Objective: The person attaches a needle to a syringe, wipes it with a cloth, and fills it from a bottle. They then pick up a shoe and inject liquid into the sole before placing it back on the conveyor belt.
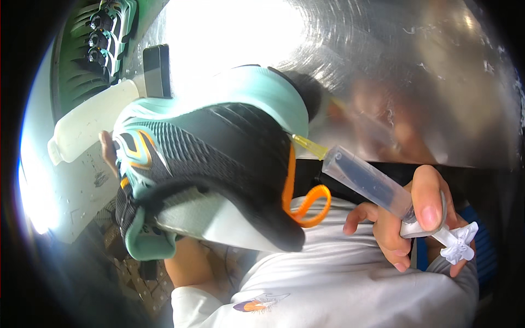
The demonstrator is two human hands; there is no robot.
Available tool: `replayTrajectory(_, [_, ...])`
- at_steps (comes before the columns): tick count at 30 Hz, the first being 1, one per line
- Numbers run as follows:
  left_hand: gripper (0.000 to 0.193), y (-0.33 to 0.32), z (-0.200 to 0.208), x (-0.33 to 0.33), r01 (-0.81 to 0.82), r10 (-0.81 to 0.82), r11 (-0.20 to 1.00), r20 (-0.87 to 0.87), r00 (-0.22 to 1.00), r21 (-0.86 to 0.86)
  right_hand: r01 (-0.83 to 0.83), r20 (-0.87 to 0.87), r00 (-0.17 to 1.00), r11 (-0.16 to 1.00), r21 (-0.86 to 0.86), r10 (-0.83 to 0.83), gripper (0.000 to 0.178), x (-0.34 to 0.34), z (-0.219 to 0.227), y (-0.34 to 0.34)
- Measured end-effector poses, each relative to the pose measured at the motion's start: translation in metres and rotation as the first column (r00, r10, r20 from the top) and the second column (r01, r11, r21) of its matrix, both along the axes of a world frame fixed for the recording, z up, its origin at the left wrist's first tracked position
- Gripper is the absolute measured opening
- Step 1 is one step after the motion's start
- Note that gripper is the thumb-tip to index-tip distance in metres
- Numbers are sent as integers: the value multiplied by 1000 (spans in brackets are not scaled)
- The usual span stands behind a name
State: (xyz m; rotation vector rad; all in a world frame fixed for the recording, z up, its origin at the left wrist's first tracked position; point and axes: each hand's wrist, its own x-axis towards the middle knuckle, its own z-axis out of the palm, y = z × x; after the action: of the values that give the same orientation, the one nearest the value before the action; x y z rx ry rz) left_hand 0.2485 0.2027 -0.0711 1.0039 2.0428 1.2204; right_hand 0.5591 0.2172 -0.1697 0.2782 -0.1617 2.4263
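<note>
A black and mint-green sports shoe [219, 147] is held tilted in front of me, its opening facing down toward my shirt. An orange pull loop [316, 205] sticks out from its heel. My left hand [108, 150] grips the shoe from the far left side; only a bit of its fingers shows, the rest hidden behind the shoe. My right hand [391, 232] is closed around a clear plastic syringe [366, 180] with a white plunger [458, 243]. The syringe's yellow needle hub [310, 146] points at the heel, and the tip meets the seam between upper and sole.
Beyond the shoe lies a shiny, scratched metal worktop [383, 54]. At the left, a whitish plastic bottle [93, 123] rests on its side near a dark upright block [157, 71]. More mint-and-black shoe parts [112, 35] sit on a green surface at upper left.
</note>
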Motion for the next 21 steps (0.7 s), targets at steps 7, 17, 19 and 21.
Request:
replayTrajectory(7, [42,-65,-4,1,-64,66,991,16,998,-114,62,-72,995,996,-69,-67,71,-21,-4,0])
replayTrajectory(17, [39,-143,-8,-22,-145,155,957,21,988,-250,-5,-13,1000,997,-79,4,62,-18,2,-17])
replayTrajectory(19, [35,-131,-19,-1,-167,163,973,-41,986,-159,-72,42,996,997,-32,73,56,-13,2,-21])
replayTrajectory(21, [58,-103,-5,7,-396,436,900,433,789,-185,41,22,999,999,-18,-41,63,-18,-4,-34])
